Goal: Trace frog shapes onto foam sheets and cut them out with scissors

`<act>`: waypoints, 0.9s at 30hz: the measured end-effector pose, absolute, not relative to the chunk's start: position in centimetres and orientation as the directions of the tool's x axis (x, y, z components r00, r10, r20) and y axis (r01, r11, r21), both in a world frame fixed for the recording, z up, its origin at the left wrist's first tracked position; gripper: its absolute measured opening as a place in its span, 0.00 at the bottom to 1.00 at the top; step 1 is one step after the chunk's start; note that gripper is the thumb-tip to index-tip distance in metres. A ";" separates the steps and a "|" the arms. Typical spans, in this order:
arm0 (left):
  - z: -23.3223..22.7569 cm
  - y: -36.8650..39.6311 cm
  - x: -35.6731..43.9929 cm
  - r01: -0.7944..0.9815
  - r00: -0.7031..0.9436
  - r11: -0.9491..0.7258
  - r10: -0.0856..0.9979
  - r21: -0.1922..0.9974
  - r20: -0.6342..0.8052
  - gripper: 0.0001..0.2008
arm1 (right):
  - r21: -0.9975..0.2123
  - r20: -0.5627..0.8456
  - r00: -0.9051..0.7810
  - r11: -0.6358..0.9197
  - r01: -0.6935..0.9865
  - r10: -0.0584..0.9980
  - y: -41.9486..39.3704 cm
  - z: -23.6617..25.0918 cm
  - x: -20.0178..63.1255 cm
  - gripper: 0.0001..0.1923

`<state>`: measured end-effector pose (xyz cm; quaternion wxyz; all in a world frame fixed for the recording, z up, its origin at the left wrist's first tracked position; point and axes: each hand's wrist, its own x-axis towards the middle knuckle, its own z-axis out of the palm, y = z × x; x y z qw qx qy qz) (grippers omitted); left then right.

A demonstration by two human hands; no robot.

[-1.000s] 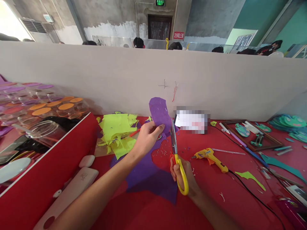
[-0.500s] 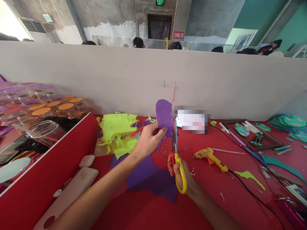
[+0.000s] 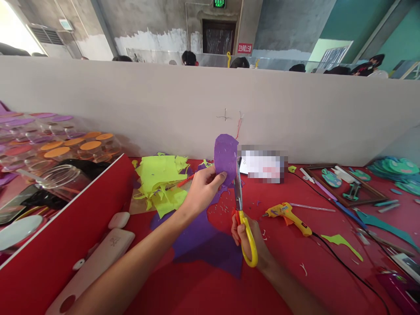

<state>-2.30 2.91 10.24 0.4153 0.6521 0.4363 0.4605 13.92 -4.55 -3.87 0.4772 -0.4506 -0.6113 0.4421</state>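
Note:
My left hand [image 3: 207, 186] pinches the lower edge of a rounded purple felt piece [image 3: 225, 154] and holds it upright above the table. In my right hand [image 3: 251, 238] is a pair of scissors [image 3: 248, 240] with a yellow and a red handle, blades pointing up. The blades lie along the right edge of the purple piece; whether they touch it all the way I cannot tell. A larger purple felt sheet [image 3: 206, 245] lies flat on the red table beneath my hands. Lime-green felt scraps [image 3: 157, 175] are heaped left of my left hand.
A yellow glue gun [image 3: 288, 216] with a black cord lies to the right. Behind the scissors stands a lit phone [image 3: 262, 166]. A brown frame [image 3: 344, 183] holds small pieces. At left, a red divider [image 3: 82, 218] borders jars with orange lids [image 3: 57, 152]; a power bank [image 3: 95, 267] lies beside it.
The purple piece has shifted slightly right and up, its top right edge now showing a small pointed flap. The scissors' handles have moved slightly right and down.

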 end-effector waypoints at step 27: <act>10.0 3.4 -2.9 0.144 0.130 -0.321 0.944 0.936 0.304 0.15 | -0.932 0.228 -0.204 0.274 0.237 0.952 -4.7 -3.7 14.9 0.26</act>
